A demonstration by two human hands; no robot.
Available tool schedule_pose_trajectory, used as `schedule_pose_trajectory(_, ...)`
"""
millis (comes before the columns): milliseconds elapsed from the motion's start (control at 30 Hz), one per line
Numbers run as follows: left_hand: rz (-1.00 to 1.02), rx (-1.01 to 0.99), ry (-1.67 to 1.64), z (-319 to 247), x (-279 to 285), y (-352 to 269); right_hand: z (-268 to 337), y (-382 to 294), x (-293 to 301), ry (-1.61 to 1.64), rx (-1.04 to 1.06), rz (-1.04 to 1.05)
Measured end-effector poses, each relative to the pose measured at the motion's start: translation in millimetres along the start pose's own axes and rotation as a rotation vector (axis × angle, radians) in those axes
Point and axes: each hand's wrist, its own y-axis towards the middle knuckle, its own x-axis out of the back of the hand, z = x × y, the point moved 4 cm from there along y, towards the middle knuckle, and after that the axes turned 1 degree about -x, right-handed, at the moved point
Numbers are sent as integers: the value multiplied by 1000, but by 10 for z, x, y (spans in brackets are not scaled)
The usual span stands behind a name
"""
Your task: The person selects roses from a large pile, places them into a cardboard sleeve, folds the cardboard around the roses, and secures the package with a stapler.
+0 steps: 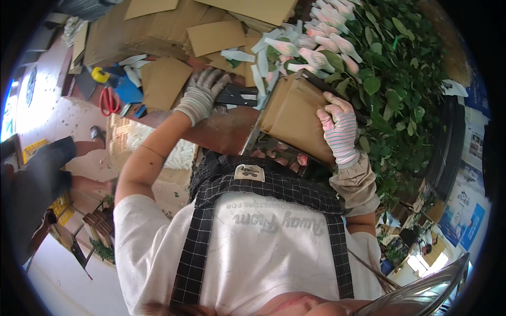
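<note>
My left hand (203,93), in a striped knit glove, grips the rear of a black stapler (239,96) above the reddish table (221,128). In a similar glove, my right hand (338,128) holds the right side of a folded brown cardboard wrap (294,112). The wrap sits in a metal-edged frame (250,140) in front of my body. Pink rose heads (302,159) show under its near edge. Rose buds in white foam net sleeves (316,57) lie just beyond the wrap. What is inside the wrap is hidden.
Leafy rose stems (395,79) pile up at the right. Cardboard sheets (215,37) lie ahead. Red-handled scissors (108,101), a yellow tape measure (100,75) and a blue item (128,90) are at the left. A crate of white netting (180,154) stands below. Another person (43,170) is at far left.
</note>
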Motion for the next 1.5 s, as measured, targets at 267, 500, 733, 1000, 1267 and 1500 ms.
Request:
schedule_pose_trajectory(267, 816, 381, -943, -149, 221, 99, 15, -16, -39, -41, -173, -2)
schedule_pose_trajectory(500, 400, -96, -752, -515, 749, 125, -9, 7, -83, -74, -193, 12)
schedule_pose_trajectory(733, 945, -6, -862, -555, 896, 164, -52, -17, -60, -40, -240, -11)
schedule_pose_trajectory(1000, 840, 95, -929, -601, 766, 791, -5, 16, -35, -74, -249, 10)
schedule_pose_trajectory(1267, 724, 25, -815, -620, 275, 792, 31, 35, -51, -50, -168, 27)
schedule_pose_trajectory(1500, 493, -38, -233, -343, 785, 790, -1, 1, -30, -76, -113, 81)
